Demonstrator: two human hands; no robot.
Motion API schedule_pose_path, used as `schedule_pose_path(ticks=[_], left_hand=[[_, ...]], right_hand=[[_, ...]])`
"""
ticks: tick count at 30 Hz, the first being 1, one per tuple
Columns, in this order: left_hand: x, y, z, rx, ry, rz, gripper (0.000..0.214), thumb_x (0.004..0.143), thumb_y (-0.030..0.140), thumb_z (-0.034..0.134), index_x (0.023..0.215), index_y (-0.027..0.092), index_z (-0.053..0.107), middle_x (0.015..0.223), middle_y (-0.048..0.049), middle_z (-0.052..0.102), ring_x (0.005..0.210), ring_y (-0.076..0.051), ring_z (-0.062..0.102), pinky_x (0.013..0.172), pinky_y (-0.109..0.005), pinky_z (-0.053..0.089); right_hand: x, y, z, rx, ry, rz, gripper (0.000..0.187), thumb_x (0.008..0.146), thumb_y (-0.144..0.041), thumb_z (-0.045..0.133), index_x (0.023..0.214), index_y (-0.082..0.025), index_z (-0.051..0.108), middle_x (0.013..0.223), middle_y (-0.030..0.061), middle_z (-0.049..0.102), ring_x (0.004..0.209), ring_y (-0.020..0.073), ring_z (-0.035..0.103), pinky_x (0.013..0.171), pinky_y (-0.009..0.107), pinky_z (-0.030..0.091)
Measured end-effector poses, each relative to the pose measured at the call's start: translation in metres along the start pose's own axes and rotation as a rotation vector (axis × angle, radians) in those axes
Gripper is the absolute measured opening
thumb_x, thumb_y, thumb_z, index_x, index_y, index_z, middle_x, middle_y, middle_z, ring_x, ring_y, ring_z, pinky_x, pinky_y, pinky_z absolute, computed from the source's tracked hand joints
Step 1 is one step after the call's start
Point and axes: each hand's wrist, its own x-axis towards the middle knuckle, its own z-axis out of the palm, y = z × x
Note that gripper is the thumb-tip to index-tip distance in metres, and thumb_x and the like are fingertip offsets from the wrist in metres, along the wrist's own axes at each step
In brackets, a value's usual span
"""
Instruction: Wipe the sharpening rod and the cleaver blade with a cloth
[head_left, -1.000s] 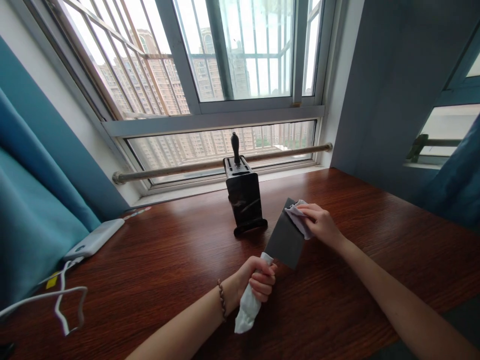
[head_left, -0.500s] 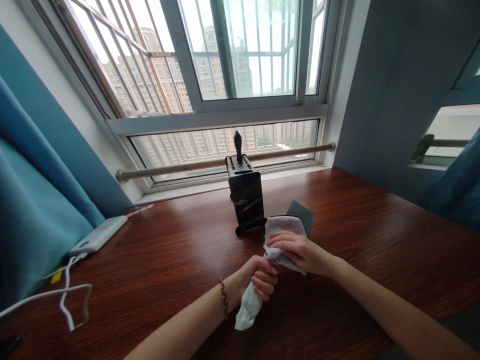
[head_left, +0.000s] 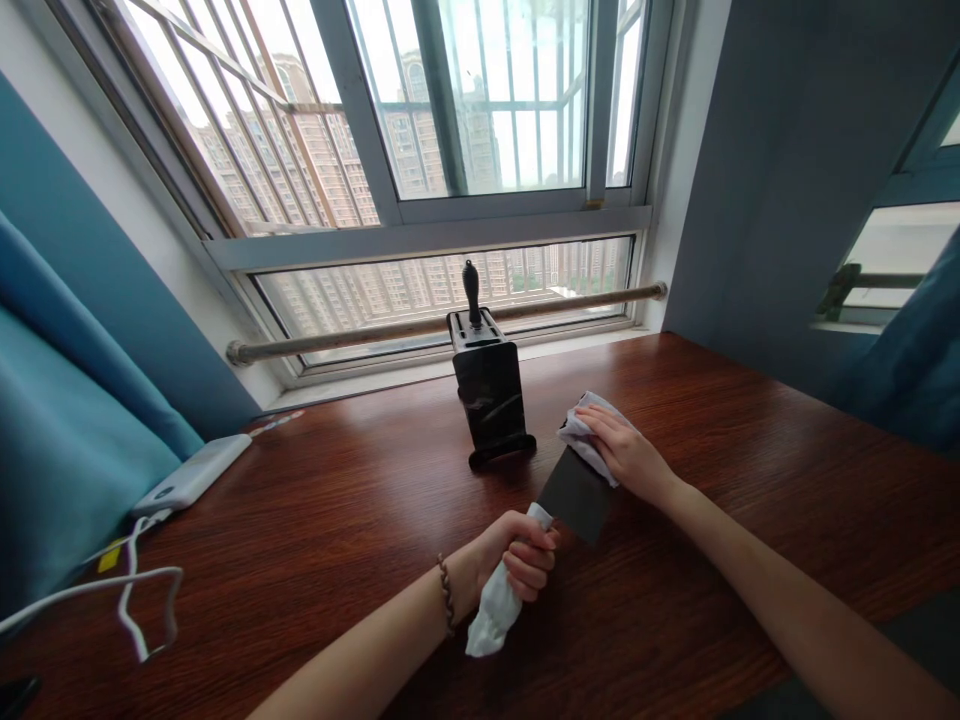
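My left hand (head_left: 525, 553) is closed round the handle of a cleaver (head_left: 576, 497), which is wrapped in white material (head_left: 493, 608) that sticks out below the fist. The broad, dark grey blade points up and away to the right. My right hand (head_left: 626, 450) presses a whitish cloth (head_left: 577, 430) over the far end of the blade, its fingers folded on the cloth. That end of the blade is hidden under the cloth. Just beyond the hands, to the left, stands a black knife block (head_left: 491, 395) with one black handle (head_left: 471, 290) upright in its top.
The brown wooden table (head_left: 337, 500) reaches to the window (head_left: 487, 210). A metal bar (head_left: 360, 338) crosses in front of the glass. At the left lie a white power bank (head_left: 196, 475) and a white cable (head_left: 135, 600), beside a blue curtain (head_left: 67, 400).
My right hand and the cloth have slid up and away along the blade to its far end, baring the part near the handle. My left hand keeps its grip.
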Motion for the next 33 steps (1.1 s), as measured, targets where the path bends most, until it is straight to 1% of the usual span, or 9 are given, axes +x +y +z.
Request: schedule_pose_path(ticks=[3,6,10,13,16,21,26,30,33], left_hand=[[0.0,0.0,0.002,0.014,0.005,-0.017,0.018,0.067,0.005,0.045,0.059,0.015,0.033,0.039,0.0097,0.018,0.031,-0.001,0.012,0.036,-0.013,0.009],[-0.001,0.0,0.005,0.016,0.016,-0.034,0.02,0.067,0.005,0.045,0.056,0.015,0.032,0.04,0.0097,0.018,0.031,-0.001,0.012,0.036,-0.014,0.01],[-0.001,0.0,0.006,0.023,0.022,-0.014,0.014,0.068,0.005,0.045,0.06,0.014,0.038,0.04,0.01,0.017,0.031,-0.001,0.011,0.036,-0.013,0.011],[-0.001,0.0,0.005,0.023,0.023,-0.008,0.014,0.068,0.005,0.045,0.059,0.014,0.039,0.04,0.0099,0.016,0.031,-0.001,0.01,0.036,-0.013,0.011],[0.0,0.0,0.003,0.028,0.03,-0.025,0.013,0.068,0.006,0.046,0.059,0.014,0.04,0.04,0.0096,0.016,0.031,-0.001,0.009,0.036,-0.014,0.011],[0.0,-0.001,0.003,0.029,0.024,-0.005,0.017,0.068,0.006,0.045,0.057,0.015,0.035,0.039,0.0093,0.016,0.031,-0.001,0.009,0.036,-0.013,0.011],[0.0,-0.003,0.005,0.062,0.03,0.099,0.022,0.066,0.007,0.045,0.055,0.016,0.029,0.039,0.0092,0.016,0.031,-0.002,0.008,0.036,-0.014,0.011],[0.0,-0.004,0.004,0.056,0.024,0.134,0.02,0.066,0.007,0.046,0.057,0.016,0.031,0.039,0.0095,0.015,0.031,-0.002,0.008,0.036,-0.014,0.01],[0.001,-0.005,0.002,0.047,0.021,0.138,0.018,0.066,0.007,0.047,0.058,0.016,0.034,0.04,0.0095,0.015,0.031,-0.002,0.008,0.035,-0.014,0.01]], right_hand=[[0.0,0.01,-0.001,-0.05,0.038,0.075,0.04,0.087,-0.016,0.036,0.126,-0.021,0.045,0.129,0.0062,0.046,0.124,0.0203,0.035,0.104,0.039,0.031],[-0.001,0.016,-0.004,-0.027,0.075,0.151,0.04,0.087,-0.017,0.035,0.126,-0.021,0.044,0.128,0.0069,0.047,0.119,0.0208,0.041,0.101,0.038,0.034],[-0.002,0.023,-0.008,0.064,0.04,0.328,0.036,0.088,-0.023,0.036,0.122,-0.023,0.046,0.113,0.007,0.058,0.102,0.0219,0.055,0.085,0.032,0.042],[-0.002,0.031,-0.01,0.077,0.005,0.454,0.026,0.087,-0.028,0.039,0.105,-0.02,0.056,0.092,0.0073,0.064,0.085,0.0219,0.059,0.073,0.028,0.041],[-0.002,0.041,-0.011,0.072,0.017,0.53,0.023,0.084,-0.031,0.041,0.081,-0.017,0.06,0.073,0.007,0.063,0.07,0.0213,0.058,0.062,0.026,0.037],[-0.001,0.059,-0.01,0.162,0.045,0.665,0.021,0.078,-0.03,0.049,0.064,-0.017,0.058,0.064,0.0052,0.06,0.064,0.0192,0.054,0.055,0.024,0.03],[-0.003,0.062,-0.003,0.45,0.07,0.792,0.025,0.072,-0.036,0.057,0.062,-0.014,0.059,0.059,0.0036,0.06,0.059,0.0172,0.054,0.051,0.023,0.032],[-0.004,0.052,0.002,0.778,0.09,0.851,0.031,0.066,-0.042,0.064,0.071,-0.012,0.061,0.065,0.0051,0.063,0.058,0.0168,0.057,0.05,0.024,0.039],[-0.004,0.044,0.005,0.994,0.126,0.896,0.029,0.064,-0.038,0.068,0.076,-0.012,0.061,0.071,0.0068,0.066,0.061,0.0177,0.06,0.054,0.026,0.046]])
